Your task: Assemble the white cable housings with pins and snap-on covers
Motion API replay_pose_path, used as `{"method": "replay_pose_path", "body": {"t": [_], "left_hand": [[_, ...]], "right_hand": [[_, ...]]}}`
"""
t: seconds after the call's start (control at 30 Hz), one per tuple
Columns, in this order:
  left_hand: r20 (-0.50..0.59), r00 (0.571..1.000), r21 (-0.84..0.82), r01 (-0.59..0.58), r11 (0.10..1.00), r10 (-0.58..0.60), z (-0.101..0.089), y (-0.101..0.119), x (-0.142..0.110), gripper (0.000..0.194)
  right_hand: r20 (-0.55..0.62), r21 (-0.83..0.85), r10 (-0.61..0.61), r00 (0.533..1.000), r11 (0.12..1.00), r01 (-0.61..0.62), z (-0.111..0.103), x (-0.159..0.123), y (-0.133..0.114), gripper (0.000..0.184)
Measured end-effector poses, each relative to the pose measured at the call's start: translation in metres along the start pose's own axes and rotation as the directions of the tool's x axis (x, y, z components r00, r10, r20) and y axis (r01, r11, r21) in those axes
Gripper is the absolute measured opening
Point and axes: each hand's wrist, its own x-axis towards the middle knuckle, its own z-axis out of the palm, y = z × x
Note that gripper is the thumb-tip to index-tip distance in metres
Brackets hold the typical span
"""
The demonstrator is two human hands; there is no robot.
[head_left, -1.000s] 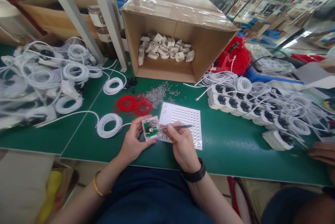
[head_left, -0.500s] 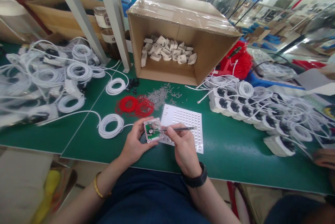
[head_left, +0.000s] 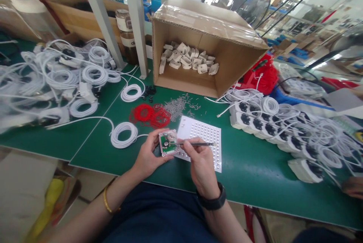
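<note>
My left hand is closed around the edges of a small open housing with a green circuit board inside. A thin red line runs along the housing's rim. In my right hand a pair of dark metal tweezers is pinched, lying nearly level. Its tip reaches over the board, at a small round silvery part. Whether the tip grips that part is too small to tell. Beneath my right hand lies a white sheet with rows of small round shiny pieces, partly covered by the hand.
Red rings, loose screws and a coiled white cable lie around the sheet. Behind stands a cardboard box holding white housings. Cabled units line the right; tangled cables fill the left. Another person's hand shows far right.
The whole view has shifted slightly, so the table things appear further right. Both hands keep their holds, and the tweezers' tip stays over the board.
</note>
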Motion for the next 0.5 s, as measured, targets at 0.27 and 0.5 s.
{"method": "replay_pose_path", "body": {"t": [0.27,0.5], "left_hand": [[-0.050,0.989,0.030,-0.135,0.990,0.136,0.001,-0.015,-0.004,0.073],[0.061,0.919,0.367,-0.384,0.847,0.390,-0.006,-0.019,0.000,0.043]], "right_hand": [[-0.011,-0.039,0.018,1.000,0.999,-0.018,-0.001,0.005,0.000,0.022],[0.011,-0.277,-0.192,0.981,0.942,0.187,0.000,-0.009,-0.001,0.009]]}}
